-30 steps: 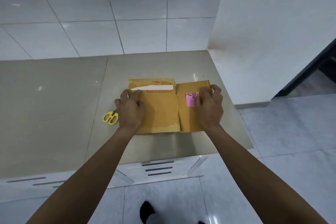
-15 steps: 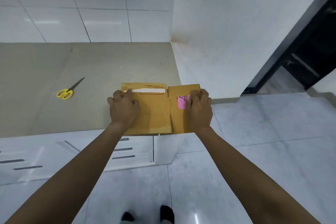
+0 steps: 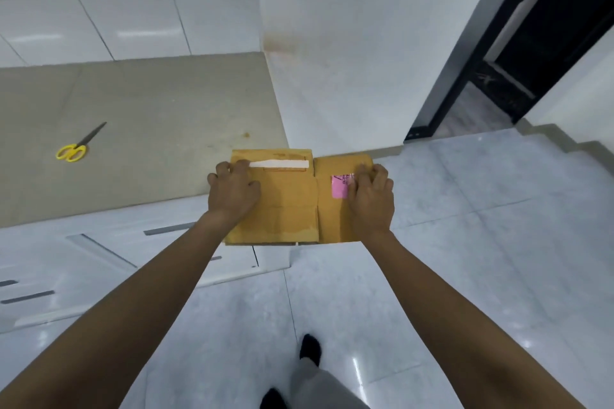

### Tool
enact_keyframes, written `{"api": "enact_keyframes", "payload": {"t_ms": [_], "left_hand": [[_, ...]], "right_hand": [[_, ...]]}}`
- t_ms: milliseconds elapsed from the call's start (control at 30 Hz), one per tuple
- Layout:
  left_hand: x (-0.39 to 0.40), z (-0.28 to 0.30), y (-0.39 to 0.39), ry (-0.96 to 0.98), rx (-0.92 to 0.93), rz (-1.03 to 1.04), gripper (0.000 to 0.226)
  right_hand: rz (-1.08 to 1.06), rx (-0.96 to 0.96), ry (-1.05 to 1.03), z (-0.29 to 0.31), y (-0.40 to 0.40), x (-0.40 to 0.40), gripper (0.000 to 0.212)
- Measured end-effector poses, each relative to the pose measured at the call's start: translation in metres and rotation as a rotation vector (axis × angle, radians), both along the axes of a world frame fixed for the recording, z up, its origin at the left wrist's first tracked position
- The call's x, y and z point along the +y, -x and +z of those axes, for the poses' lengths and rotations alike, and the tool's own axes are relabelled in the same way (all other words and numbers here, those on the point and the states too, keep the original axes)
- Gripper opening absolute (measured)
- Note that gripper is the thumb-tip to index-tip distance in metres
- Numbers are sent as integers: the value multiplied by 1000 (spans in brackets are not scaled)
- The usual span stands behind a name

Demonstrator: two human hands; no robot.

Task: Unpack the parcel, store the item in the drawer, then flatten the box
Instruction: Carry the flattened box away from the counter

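Note:
A flattened brown cardboard box (image 3: pixel 292 206) is held flat in the air, past the counter's right front corner and above the floor. It has a white tape strip along its far edge and a pink label on its right panel. My left hand (image 3: pixel 232 191) grips the box's left side, fingers over the top face. My right hand (image 3: pixel 370 199) grips the right side, partly covering the pink label. The white drawer fronts (image 3: pixel 109 242) below the counter are all shut. The unpacked item is not in view.
Yellow-handled scissors (image 3: pixel 74 148) lie on the beige counter (image 3: pixel 149 129) at the left. A white wall stands behind and to the right. A dark doorway (image 3: pixel 545 43) opens at the far right. My feet are on the glossy tiled floor (image 3: pixel 465 259).
Both hands have lifted the flat box off the counter and carried it right, past the counter's corner. My view has swung right; the scissors now lie far to the left.

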State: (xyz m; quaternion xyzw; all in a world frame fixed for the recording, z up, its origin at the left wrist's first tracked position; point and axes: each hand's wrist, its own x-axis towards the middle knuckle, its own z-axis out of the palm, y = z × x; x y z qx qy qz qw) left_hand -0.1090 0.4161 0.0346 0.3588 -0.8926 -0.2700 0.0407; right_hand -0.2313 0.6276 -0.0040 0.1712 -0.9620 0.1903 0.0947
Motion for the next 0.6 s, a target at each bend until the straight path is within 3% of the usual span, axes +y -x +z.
{"api": "enact_keyframes", "payload": {"t_ms": [300,600], "left_hand": [[76,-9,79,-25,-64,-128,52],[140,-42,189,-93,-42,-79,54]], "right_hand": [[-75,-4,3,-9,62,89,35],[0,-50,-15,-27,185,151,37]]}}
